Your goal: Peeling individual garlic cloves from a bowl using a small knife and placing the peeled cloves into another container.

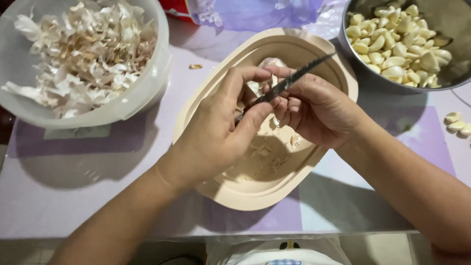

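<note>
While both hands work over the beige tray at the middle of the counter, the left hand has its grip closed on a knife, thumb pressed along the handle near the dark blade, blade pointing far-right. The right hand has its grip curled narrow around a garlic clove, held just under the blade; the clove is mostly hidden by fingers, so whether blade and clove touch I cannot tell. Both hands hover above the tray, knuckles almost meeting. Garlic skin scraps lie in the tray bottom, below the hands. Far left sits a translucent plastic bowl heaped with papery garlic skins. Far right a metal bowl holds peeled cloves. A few loose peeled cloves lie on the counter at the right edge, near the metal bowl. A clear purple-tinted plastic bag lies far, between the two bowls. A small skin scrap lies on the counter just left of the tray.
</note>
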